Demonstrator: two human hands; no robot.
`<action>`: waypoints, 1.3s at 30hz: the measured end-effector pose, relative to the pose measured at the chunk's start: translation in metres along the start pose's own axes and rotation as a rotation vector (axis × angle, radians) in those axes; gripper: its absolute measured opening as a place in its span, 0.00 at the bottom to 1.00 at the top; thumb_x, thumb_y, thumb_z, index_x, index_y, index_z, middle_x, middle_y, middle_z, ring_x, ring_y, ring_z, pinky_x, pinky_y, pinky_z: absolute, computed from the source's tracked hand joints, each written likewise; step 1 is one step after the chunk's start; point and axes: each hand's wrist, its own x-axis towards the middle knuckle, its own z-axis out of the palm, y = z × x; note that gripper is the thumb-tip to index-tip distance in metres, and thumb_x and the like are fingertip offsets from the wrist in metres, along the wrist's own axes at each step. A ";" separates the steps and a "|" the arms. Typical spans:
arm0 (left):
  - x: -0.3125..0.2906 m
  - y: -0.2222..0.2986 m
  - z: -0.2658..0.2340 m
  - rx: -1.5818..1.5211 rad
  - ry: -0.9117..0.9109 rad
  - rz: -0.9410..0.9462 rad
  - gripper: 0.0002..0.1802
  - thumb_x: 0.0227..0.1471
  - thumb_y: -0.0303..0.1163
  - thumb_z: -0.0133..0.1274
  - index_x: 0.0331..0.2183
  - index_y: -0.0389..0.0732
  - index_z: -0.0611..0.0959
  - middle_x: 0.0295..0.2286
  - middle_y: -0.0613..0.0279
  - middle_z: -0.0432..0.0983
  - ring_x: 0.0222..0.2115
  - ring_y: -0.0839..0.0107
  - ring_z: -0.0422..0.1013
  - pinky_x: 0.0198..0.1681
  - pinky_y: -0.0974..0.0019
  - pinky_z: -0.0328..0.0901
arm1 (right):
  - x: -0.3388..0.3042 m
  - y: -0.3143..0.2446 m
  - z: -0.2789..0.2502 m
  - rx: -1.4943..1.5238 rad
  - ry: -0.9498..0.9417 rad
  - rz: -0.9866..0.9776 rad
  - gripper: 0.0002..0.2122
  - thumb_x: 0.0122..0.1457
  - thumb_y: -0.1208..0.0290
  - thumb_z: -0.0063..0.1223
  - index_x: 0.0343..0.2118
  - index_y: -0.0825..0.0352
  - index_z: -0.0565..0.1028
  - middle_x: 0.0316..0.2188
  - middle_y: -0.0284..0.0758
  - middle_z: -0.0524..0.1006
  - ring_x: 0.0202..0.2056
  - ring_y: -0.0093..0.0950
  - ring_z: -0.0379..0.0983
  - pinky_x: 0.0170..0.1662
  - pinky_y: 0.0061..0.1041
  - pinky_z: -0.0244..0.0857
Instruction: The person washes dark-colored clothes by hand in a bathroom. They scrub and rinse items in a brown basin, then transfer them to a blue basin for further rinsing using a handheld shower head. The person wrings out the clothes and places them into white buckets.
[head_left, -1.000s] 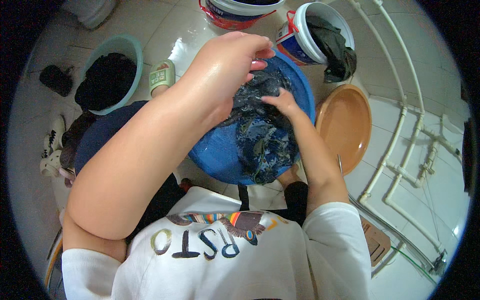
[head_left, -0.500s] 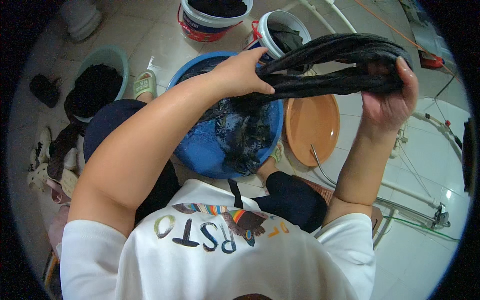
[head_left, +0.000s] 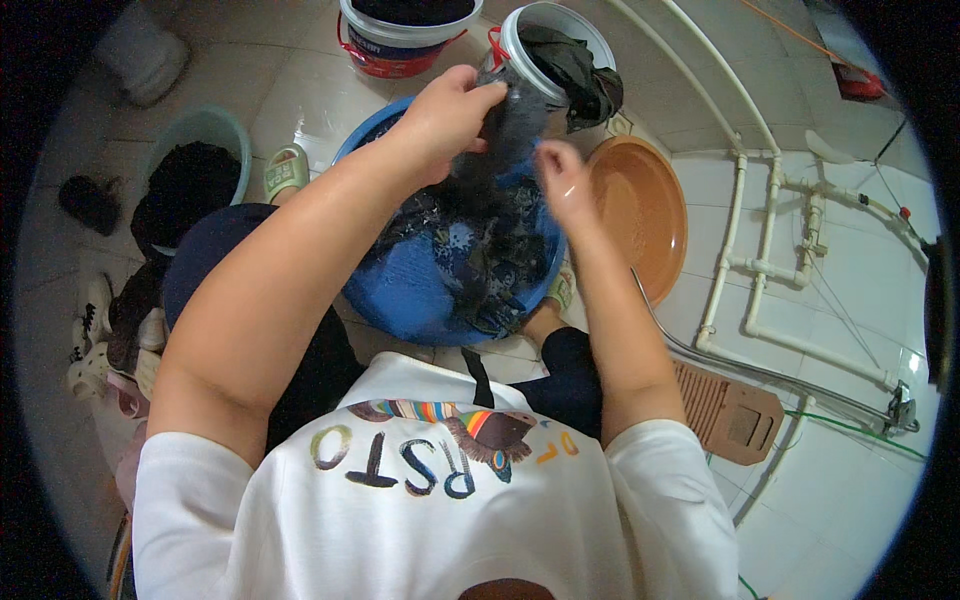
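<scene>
Over the blue basin [head_left: 395,300], my left hand [head_left: 445,115] is closed on the top of a wet, black, hair-like bundle [head_left: 512,135]. The bundle hangs down blurred, and its lower end merges with the dark wet strands [head_left: 500,235] in the basin's water. Close to the bundle's right side is my right hand [head_left: 567,185], its fingers curled and smeared by motion. Whether those fingers touch or grip any strands cannot be made out.
Beyond the basin stand a white bucket [head_left: 535,50] with dark material over its rim and another bucket [head_left: 400,45] with black contents. An orange basin [head_left: 650,225] is at right, near white pipes [head_left: 733,250] and a brown washboard [head_left: 730,410]. A pale green basin [head_left: 240,135] stands left.
My right hand has come left and down from the far right, and the stretched black loop now hangs below my left hand. My left hand has moved slightly up and left.
</scene>
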 end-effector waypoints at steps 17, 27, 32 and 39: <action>-0.002 0.028 -0.014 0.154 -0.020 -0.076 0.22 0.45 0.44 0.53 0.40 0.41 0.73 0.39 0.58 0.69 0.43 0.64 0.64 0.42 0.55 0.59 | 0.036 0.027 -0.036 0.828 0.186 0.357 0.10 0.53 0.73 0.42 0.36 0.70 0.72 0.29 0.36 0.75 0.31 0.31 0.72 0.35 0.29 0.67; -0.002 0.022 -0.016 0.073 0.046 -0.144 0.23 0.44 0.45 0.52 0.42 0.45 0.72 0.40 0.64 0.67 0.43 0.67 0.59 0.45 0.59 0.54 | 0.069 0.001 -0.050 0.123 -0.080 0.206 0.14 0.41 0.74 0.48 0.34 0.73 0.69 0.28 0.37 0.73 0.31 0.27 0.69 0.37 0.24 0.63; -0.001 0.018 -0.009 0.049 0.080 -0.150 0.20 0.44 0.45 0.51 0.39 0.45 0.74 0.38 0.65 0.68 0.41 0.70 0.59 0.44 0.62 0.55 | 0.056 0.079 0.064 -0.476 -0.286 0.292 0.34 0.41 0.68 0.55 0.54 0.60 0.55 0.48 0.50 0.63 0.47 0.44 0.64 0.49 0.35 0.59; 0.003 0.018 -0.014 0.010 0.060 -0.171 0.16 0.45 0.42 0.50 0.36 0.45 0.76 0.35 0.67 0.70 0.39 0.73 0.61 0.44 0.67 0.55 | 0.007 0.097 0.147 -0.910 -0.692 0.264 0.32 0.44 0.64 0.56 0.55 0.56 0.58 0.55 0.44 0.55 0.53 0.46 0.56 0.52 0.39 0.56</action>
